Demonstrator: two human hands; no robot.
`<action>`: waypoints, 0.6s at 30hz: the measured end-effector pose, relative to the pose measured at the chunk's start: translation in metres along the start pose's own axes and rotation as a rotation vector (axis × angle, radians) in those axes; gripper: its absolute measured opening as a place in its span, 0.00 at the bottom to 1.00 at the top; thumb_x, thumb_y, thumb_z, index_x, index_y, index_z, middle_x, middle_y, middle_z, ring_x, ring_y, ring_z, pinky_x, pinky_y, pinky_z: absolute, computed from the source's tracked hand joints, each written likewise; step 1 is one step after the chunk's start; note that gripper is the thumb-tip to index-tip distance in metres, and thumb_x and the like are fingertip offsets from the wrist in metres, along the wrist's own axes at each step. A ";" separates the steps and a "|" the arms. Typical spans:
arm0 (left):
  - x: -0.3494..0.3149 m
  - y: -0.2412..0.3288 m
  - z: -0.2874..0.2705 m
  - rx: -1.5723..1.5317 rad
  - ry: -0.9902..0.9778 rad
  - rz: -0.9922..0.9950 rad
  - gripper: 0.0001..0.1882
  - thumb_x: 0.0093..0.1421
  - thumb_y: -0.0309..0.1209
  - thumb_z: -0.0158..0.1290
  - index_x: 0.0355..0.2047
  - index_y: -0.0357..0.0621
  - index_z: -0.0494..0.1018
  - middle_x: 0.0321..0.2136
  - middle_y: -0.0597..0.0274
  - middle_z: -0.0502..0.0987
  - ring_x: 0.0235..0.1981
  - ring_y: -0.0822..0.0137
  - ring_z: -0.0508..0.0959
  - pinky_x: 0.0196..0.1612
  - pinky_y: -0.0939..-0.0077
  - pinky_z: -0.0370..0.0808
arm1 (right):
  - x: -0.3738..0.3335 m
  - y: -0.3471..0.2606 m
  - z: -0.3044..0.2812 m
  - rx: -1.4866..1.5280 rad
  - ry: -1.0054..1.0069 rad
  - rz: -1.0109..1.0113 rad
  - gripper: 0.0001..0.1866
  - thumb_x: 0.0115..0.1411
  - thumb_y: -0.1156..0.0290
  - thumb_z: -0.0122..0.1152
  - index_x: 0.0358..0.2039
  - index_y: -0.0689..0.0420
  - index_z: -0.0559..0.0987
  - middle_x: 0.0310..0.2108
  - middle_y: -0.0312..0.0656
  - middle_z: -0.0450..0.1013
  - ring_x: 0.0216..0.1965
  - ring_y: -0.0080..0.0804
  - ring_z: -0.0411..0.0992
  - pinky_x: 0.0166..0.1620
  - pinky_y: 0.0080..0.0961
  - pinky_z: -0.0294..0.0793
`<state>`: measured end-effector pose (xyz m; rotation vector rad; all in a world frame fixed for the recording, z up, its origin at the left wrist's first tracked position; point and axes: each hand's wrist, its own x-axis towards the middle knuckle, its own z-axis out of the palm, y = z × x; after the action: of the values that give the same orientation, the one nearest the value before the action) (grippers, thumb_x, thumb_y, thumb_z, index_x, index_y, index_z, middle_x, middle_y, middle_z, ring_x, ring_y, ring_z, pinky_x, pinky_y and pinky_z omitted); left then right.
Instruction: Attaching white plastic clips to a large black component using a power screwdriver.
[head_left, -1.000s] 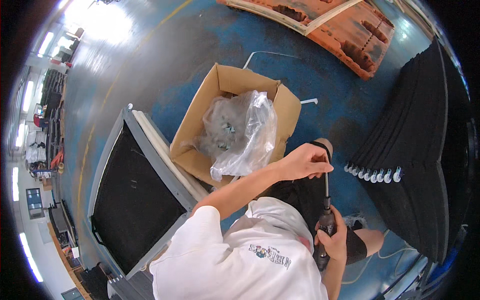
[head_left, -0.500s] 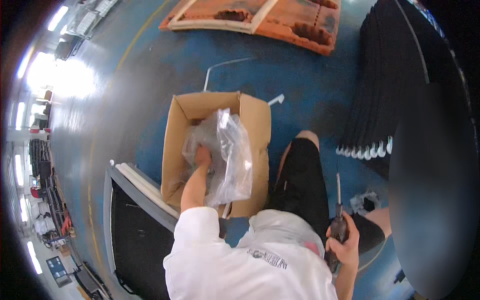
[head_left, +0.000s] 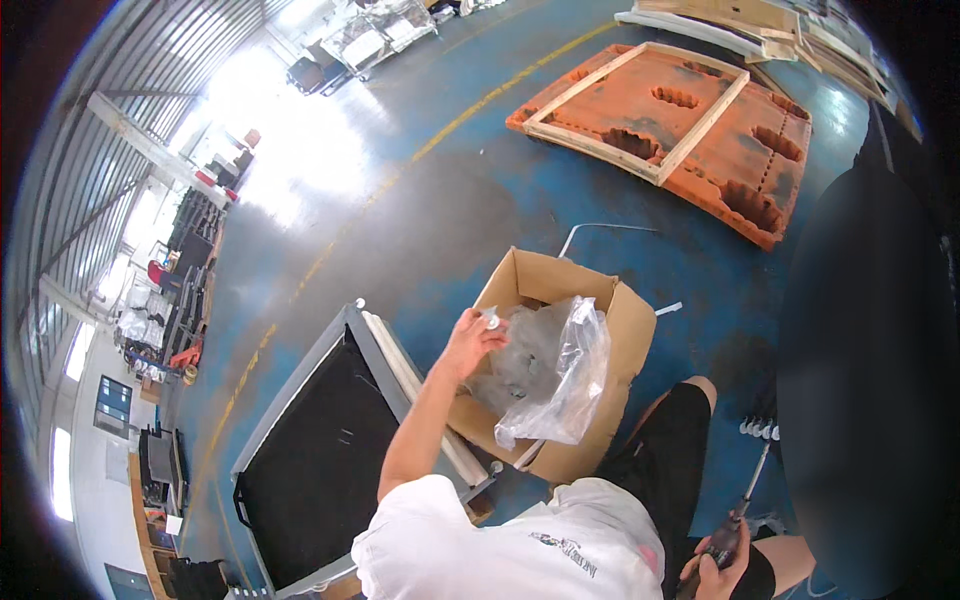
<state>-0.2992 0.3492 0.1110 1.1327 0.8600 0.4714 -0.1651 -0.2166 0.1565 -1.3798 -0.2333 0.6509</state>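
Note:
My left hand (head_left: 473,345) is raised at the left edge of an open cardboard box (head_left: 632,350), its fingers pinching a small white and silvery caster-like piece (head_left: 491,318). Inside the box lies a crumpled clear plastic bag (head_left: 570,390); what the bag holds is hard to make out. My right hand (head_left: 728,562) is wrapped round a dark-bodied power screwdriver (head_left: 722,540) beside my right leg, its long thin bit pointing up and away. Left of the box stands a grey-framed black panel (head_left: 325,450), with small round white pieces at its corners.
An orange plastic pallet (head_left: 745,195) with a wooden frame lies on the blue floor (head_left: 420,240) at the far right. A white strap (head_left: 600,226) trails behind the box. Several small white casters (head_left: 760,430) line up beside a dark stack on the right.
My left hand has come up out of the plastic bag with the small caster-like piece. My view has swung left and up; the right hand still grips the power screwdriver.

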 end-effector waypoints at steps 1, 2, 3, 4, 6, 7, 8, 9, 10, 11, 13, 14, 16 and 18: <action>-0.004 0.008 0.029 -0.054 -0.073 0.005 0.14 0.68 0.32 0.48 0.51 0.40 0.64 0.42 0.55 0.77 0.38 0.63 0.80 0.43 0.68 0.78 | -0.007 -0.002 0.000 0.054 0.027 0.065 0.36 0.60 0.75 0.62 0.66 0.64 0.58 0.42 0.46 0.74 0.29 0.32 0.73 0.32 0.29 0.75; 0.001 0.006 0.063 -0.038 -0.103 -0.010 0.14 0.68 0.32 0.48 0.51 0.40 0.64 0.42 0.55 0.77 0.38 0.63 0.80 0.43 0.68 0.78 | -0.011 -0.003 0.003 0.064 0.063 0.065 0.36 0.60 0.75 0.62 0.66 0.64 0.58 0.42 0.46 0.74 0.29 0.32 0.73 0.32 0.29 0.75; 0.002 -0.004 0.098 -0.101 -0.248 -0.002 0.14 0.68 0.31 0.48 0.52 0.40 0.66 0.42 0.55 0.78 0.39 0.62 0.80 0.45 0.66 0.78 | -0.013 -0.006 0.009 0.105 0.188 0.112 0.39 0.54 0.77 0.60 0.66 0.63 0.58 0.34 0.45 0.72 0.23 0.30 0.71 0.26 0.26 0.73; -0.005 -0.016 0.129 -0.176 -0.401 -0.023 0.14 0.68 0.30 0.48 0.52 0.41 0.68 0.41 0.55 0.78 0.41 0.62 0.80 0.46 0.64 0.78 | -0.019 -0.011 0.011 0.135 0.334 0.170 0.42 0.48 0.80 0.58 0.66 0.61 0.57 0.27 0.44 0.70 0.17 0.28 0.69 0.20 0.23 0.71; -0.024 -0.027 0.184 -0.213 -0.481 -0.081 0.13 0.68 0.30 0.48 0.51 0.43 0.69 0.41 0.56 0.79 0.40 0.61 0.80 0.46 0.64 0.78 | -0.016 -0.016 0.008 0.174 0.272 0.147 0.41 0.50 0.79 0.60 0.66 0.59 0.58 0.29 0.44 0.71 0.18 0.27 0.69 0.21 0.24 0.71; -0.038 -0.035 0.215 -0.250 -0.521 -0.124 0.13 0.68 0.34 0.49 0.50 0.42 0.70 0.39 0.56 0.78 0.38 0.61 0.80 0.42 0.69 0.77 | -0.014 -0.016 0.006 0.173 0.249 0.120 0.41 0.50 0.79 0.61 0.66 0.60 0.58 0.30 0.44 0.71 0.19 0.27 0.70 0.22 0.24 0.72; -0.048 -0.037 0.245 -0.216 -0.602 -0.208 0.14 0.70 0.36 0.47 0.51 0.44 0.68 0.37 0.56 0.78 0.36 0.62 0.80 0.39 0.70 0.77 | -0.014 -0.015 0.002 0.166 0.228 0.095 0.41 0.51 0.78 0.62 0.66 0.60 0.58 0.32 0.44 0.72 0.20 0.26 0.70 0.23 0.24 0.73; -0.062 -0.042 0.268 -0.217 -0.729 -0.236 0.14 0.70 0.37 0.46 0.51 0.45 0.68 0.36 0.56 0.78 0.35 0.63 0.80 0.37 0.71 0.76 | -0.017 -0.012 -0.001 0.150 0.248 0.076 0.40 0.50 0.77 0.62 0.65 0.60 0.59 0.31 0.44 0.72 0.18 0.27 0.70 0.22 0.24 0.73; -0.073 -0.050 0.292 -0.229 -0.855 -0.261 0.14 0.71 0.38 0.45 0.52 0.45 0.67 0.34 0.57 0.78 0.34 0.64 0.79 0.36 0.72 0.75 | -0.022 -0.009 -0.003 0.129 0.263 0.056 0.39 0.50 0.75 0.62 0.64 0.60 0.60 0.30 0.45 0.72 0.17 0.28 0.71 0.21 0.24 0.74; -0.090 -0.060 0.316 -0.161 -0.928 -0.314 0.15 0.71 0.40 0.44 0.53 0.47 0.65 0.32 0.57 0.77 0.32 0.65 0.79 0.34 0.73 0.73 | -0.035 -0.011 -0.005 0.156 0.304 0.068 0.40 0.49 0.75 0.62 0.64 0.60 0.60 0.30 0.45 0.72 0.17 0.28 0.72 0.22 0.24 0.74; -0.107 -0.078 0.351 -0.140 -1.027 -0.393 0.15 0.72 0.40 0.43 0.53 0.46 0.65 0.32 0.57 0.76 0.32 0.65 0.78 0.34 0.72 0.73 | -0.049 -0.008 -0.007 0.168 0.358 0.053 0.40 0.49 0.74 0.63 0.64 0.60 0.60 0.30 0.46 0.73 0.19 0.28 0.73 0.23 0.23 0.74; -0.119 -0.089 0.364 -0.117 -1.072 -0.416 0.16 0.72 0.40 0.42 0.54 0.46 0.65 0.32 0.58 0.75 0.32 0.65 0.78 0.33 0.71 0.73 | -0.063 -0.007 -0.009 0.169 0.395 0.070 0.40 0.49 0.74 0.63 0.64 0.60 0.60 0.30 0.46 0.73 0.19 0.28 0.73 0.23 0.23 0.74; -0.138 -0.105 0.385 -0.167 -1.068 -0.490 0.16 0.72 0.39 0.42 0.53 0.44 0.65 0.35 0.56 0.77 0.35 0.64 0.79 0.34 0.71 0.73 | -0.086 -0.005 -0.011 0.128 0.435 0.107 0.40 0.48 0.77 0.65 0.63 0.63 0.62 0.34 0.43 0.73 0.30 0.25 0.72 0.34 0.23 0.75; -0.138 -0.094 0.413 -0.099 -1.017 -0.451 0.16 0.72 0.38 0.43 0.53 0.42 0.66 0.40 0.54 0.78 0.37 0.63 0.79 0.35 0.71 0.73 | -0.085 -0.006 -0.007 0.153 0.470 0.118 0.40 0.48 0.77 0.65 0.63 0.63 0.62 0.34 0.42 0.74 0.31 0.25 0.72 0.35 0.23 0.75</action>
<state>-0.0635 -0.0272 0.1405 0.8797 0.1636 -0.4272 -0.2281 -0.2701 0.1793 -1.3635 0.2694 0.4149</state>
